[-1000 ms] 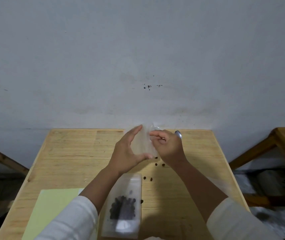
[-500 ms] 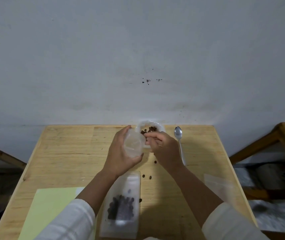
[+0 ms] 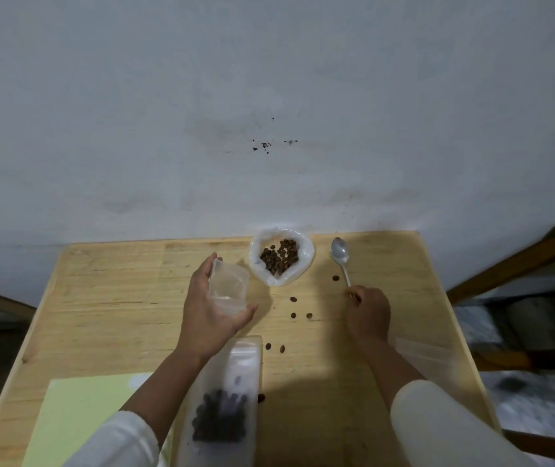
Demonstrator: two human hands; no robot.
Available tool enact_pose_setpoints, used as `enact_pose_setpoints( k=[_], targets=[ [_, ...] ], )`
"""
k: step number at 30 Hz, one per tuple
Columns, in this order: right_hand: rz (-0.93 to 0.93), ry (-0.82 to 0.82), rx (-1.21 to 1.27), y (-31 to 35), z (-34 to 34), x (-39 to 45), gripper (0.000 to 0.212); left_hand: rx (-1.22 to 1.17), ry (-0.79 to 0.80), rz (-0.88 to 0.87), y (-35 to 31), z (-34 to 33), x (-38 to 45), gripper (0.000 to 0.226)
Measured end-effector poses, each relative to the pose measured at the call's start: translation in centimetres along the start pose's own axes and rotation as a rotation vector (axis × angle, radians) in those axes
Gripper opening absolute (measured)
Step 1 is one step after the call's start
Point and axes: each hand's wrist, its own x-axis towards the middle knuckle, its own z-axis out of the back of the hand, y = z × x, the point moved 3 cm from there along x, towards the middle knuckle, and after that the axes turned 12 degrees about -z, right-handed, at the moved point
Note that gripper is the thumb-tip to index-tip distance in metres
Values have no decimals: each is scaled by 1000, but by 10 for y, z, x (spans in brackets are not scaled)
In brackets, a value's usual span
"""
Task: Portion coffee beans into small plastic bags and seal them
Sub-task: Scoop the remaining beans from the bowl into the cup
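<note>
While left grip point(image 3: 213, 311) holds empty bag point(image 3: 228, 291) | right grip point(image 3: 368, 313) pinches spoon point(image 3: 340, 256) near table point(image 3: 117, 298) edge

The spoon point(image 3: 341, 257) handle end is hidden under the right hand point(image 3: 368, 315). The filled bag point(image 3: 223, 404) is cut off at the frame's bottom edge.

Head view looks down, perhaps steeply, on table point(image 3: 107, 298).
</note>
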Motion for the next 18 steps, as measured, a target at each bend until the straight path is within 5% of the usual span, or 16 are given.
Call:
enact_pose_setpoints(
  k=[8,13,18],
  targets=[
    [20,179,-16,7,3,1,25,-44,18,67,6,-16,-1,108],
    [-61,158,434,38,32,-19,15,-75,21,88,3,-23,1,109],
    [175,309,631,74,48,-41,22,-120,33,108,5,-26,4,111]
  ],
)
